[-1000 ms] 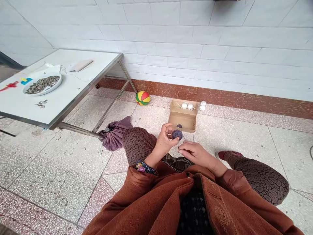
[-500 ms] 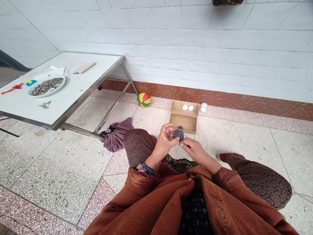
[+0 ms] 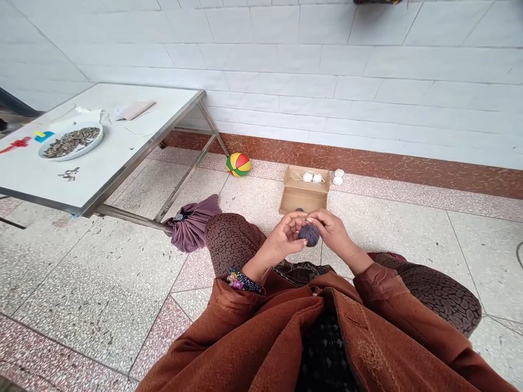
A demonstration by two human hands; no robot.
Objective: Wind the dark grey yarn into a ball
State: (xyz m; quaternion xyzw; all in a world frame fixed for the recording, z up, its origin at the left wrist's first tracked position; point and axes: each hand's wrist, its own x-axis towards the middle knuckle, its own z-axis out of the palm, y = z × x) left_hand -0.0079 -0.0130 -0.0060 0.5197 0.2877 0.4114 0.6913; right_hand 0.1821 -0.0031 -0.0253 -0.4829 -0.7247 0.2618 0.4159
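A ball of dark purple-grey yarn (image 3: pixel 309 235) sits in the fingers of my left hand (image 3: pixel 281 238), which curl around its left side with the thumb below. My right hand (image 3: pixel 333 231) is closed in a pinch at the upper right of the ball, close to my left fingertips. The yarn strand in that pinch is too thin to make out clearly. Beyond my hands, an open cardboard box (image 3: pixel 302 197) stands on the floor. A bit of another dark ball (image 3: pixel 299 210) shows at its front edge, partly hidden by my fingers.
White yarn balls (image 3: pixel 312 177) lie in the box lid, and more white balls (image 3: pixel 338 177) beside it. A colourful ball (image 3: pixel 238 164) rests near the table leg. Left stands a white table (image 3: pixel 122 147) with a plate of seeds (image 3: pixel 98 142); a purple cloth bundle (image 3: pixel 192 223) lies below.
My right hand has moved from the lower right of the yarn ball up to its top. The ball and my left hand have shifted slightly right and down.
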